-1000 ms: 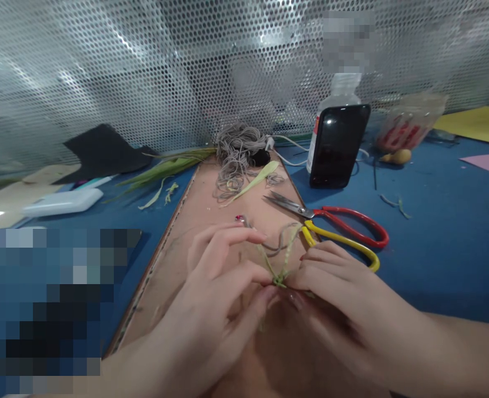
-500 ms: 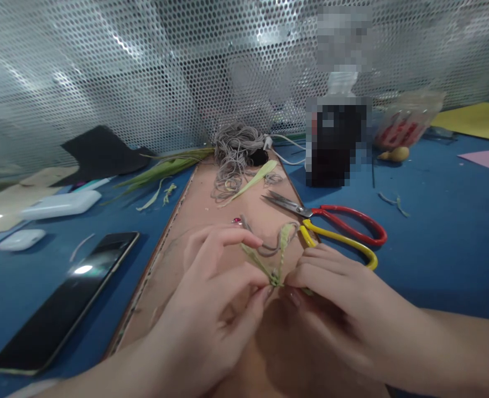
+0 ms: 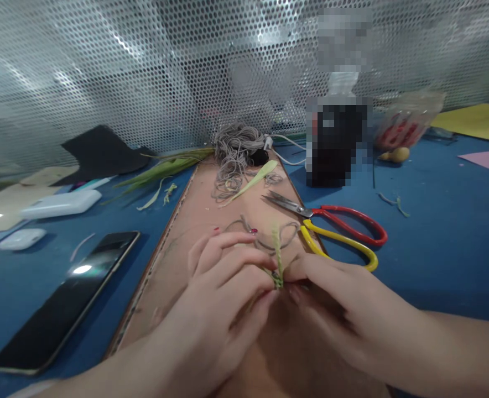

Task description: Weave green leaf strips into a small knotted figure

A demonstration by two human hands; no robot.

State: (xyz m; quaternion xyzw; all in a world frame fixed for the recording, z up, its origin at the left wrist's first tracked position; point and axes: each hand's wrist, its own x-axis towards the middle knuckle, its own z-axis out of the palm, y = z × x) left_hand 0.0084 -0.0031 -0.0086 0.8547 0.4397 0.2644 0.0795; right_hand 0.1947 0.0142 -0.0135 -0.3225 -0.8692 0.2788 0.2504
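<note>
Between my two hands is a small knot of green leaf strips (image 3: 278, 258), with one twisted strip standing up from it. My left hand (image 3: 223, 298) pinches the knot from the left, thumb against fingertips. From the right, my right hand (image 3: 336, 304) is closed on the same leaf strips, its fingertips almost touching the left ones. Just behind the fingers a loop of grey cord (image 3: 288, 235) lies on the brown board (image 3: 173, 243), with a small red bead (image 3: 253, 231) beside it. Scissors (image 3: 298, 209) with one red and one yellow handle lie beyond my right hand.
A tangled grey cord bundle (image 3: 238, 143) and a pale leaf strip (image 3: 255, 181) lie farther up the board. On the blue table are a phone (image 3: 68, 304), a white case (image 3: 62, 204), green leaves (image 3: 165, 167) and a bag of red pieces (image 3: 406, 124). A perforated metal screen (image 3: 165, 72) stands behind.
My left fingers have folded down closer around the knot. The left leaf strip is now mostly hidden behind them, and the other strip stands more upright. My right hand has barely moved.
</note>
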